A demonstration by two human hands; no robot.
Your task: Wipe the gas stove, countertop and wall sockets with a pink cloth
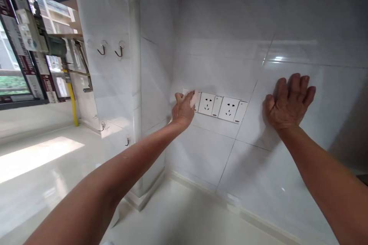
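Note:
On the back wall, a row of white socket panels (220,108) with switches is set into the pale tiles. At the row's left end, my left hand (183,110) is closed on a crumpled white tissue (194,100), pressed against the leftmost panel. That panel is mostly hidden behind the hand and tissue. To the right of the sockets, my right hand (289,103) rests flat on the wall tiles (324,88), fingers spread and holding nothing.
A tiled pillar (113,78) juts out at left, carrying several hooks (119,49). Beyond it stand a gas meter (31,32), a yellow pipe (73,101) and a window (13,61). A glossy pale countertop (184,214) runs below. Something white is partly hidden under my left forearm.

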